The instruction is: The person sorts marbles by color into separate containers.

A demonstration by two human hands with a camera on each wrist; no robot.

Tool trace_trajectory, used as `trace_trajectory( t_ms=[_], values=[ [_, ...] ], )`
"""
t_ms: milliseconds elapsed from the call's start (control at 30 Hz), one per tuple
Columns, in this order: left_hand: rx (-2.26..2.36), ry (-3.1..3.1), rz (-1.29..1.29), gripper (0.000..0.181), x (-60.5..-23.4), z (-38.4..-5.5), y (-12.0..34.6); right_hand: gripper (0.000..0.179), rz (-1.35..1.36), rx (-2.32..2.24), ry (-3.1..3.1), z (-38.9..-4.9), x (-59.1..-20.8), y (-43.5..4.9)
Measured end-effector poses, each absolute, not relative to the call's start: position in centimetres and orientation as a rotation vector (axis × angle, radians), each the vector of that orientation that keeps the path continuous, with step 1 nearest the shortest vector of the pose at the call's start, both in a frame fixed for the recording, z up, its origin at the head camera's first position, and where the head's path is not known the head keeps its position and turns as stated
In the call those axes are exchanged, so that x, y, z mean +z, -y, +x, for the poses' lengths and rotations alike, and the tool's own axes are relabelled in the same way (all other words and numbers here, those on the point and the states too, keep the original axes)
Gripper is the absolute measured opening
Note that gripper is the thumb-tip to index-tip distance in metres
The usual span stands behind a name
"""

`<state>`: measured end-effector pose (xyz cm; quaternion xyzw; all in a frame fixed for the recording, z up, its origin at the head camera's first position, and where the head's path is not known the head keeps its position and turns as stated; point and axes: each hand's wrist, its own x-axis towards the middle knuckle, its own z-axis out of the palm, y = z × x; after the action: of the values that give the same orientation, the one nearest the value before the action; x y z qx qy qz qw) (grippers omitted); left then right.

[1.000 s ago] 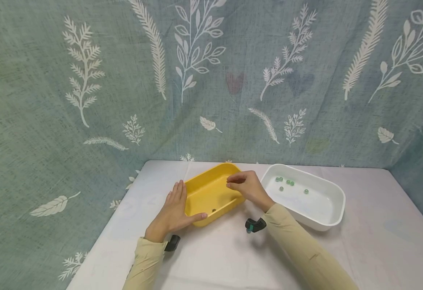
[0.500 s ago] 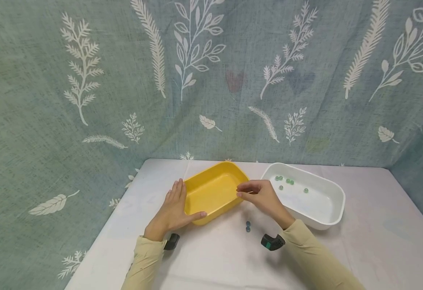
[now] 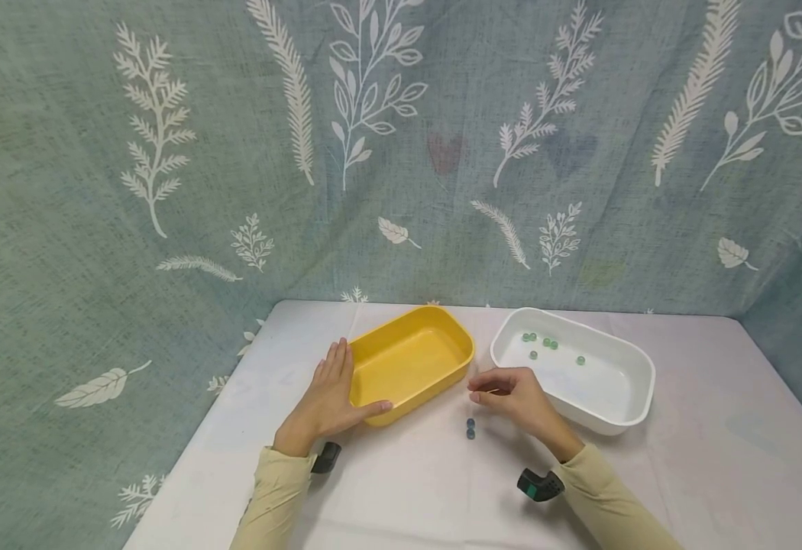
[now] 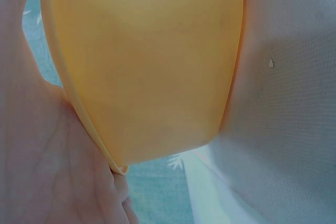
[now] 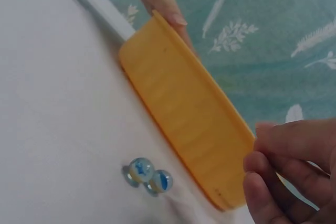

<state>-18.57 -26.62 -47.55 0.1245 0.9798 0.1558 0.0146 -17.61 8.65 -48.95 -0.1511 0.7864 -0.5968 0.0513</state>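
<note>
The left hand (image 3: pixel 325 397) rests with straight fingers against the left end of the yellow tray (image 3: pixel 411 363), its thumb over the front rim. In the left wrist view, the palm (image 4: pixel 58 156) lies along the tray's rim. The right hand (image 3: pixel 528 401) hovers right of the yellow tray, fingers loosely bent and a gap between thumb and index finger. No object shows between them. Two clear marbles with blue swirls, one marble (image 5: pixel 141 170) beside another marble (image 5: pixel 163 181), sit on the white cloth near the right hand. No marbles are visible inside the yellow tray.
A white tray (image 3: pixel 631 409) stands right of the yellow one, with several green marbles (image 3: pixel 547 342) towards its left end. White cloth (image 3: pixel 408 489) covers the table. A patterned green curtain (image 3: pixel 401 153) hangs behind. Dark wrist-worn devices (image 3: pixel 540 485) stick out below both wrists.
The right hand has moved from above the yellow tray rightward and down towards the cloth. A small dark marble seen in the yellow tray earlier is out of sight. The left hand stays put.
</note>
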Motion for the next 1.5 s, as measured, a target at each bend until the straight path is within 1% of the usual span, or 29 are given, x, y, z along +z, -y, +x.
trace_trajectory(
  t_ms=[233,767,1500],
  values=[
    [0.488,-3.046,0.393,0.135,-47.6,-18.5,26.6,0.023,-0.556,-1.821,-2.403,-17.3,-50.1,-9.1],
    [0.490,-3.032,0.378,0.136,-47.6,-18.6,26.6,0.025,-0.626,-1.740,-2.325,-17.3,-52.2,-9.4],
    [0.479,-3.018,0.369,0.137,-47.5,-18.7,26.6,0.023,-0.689,-1.615,-2.413,-17.2,-52.6,-9.1]
  ],
)
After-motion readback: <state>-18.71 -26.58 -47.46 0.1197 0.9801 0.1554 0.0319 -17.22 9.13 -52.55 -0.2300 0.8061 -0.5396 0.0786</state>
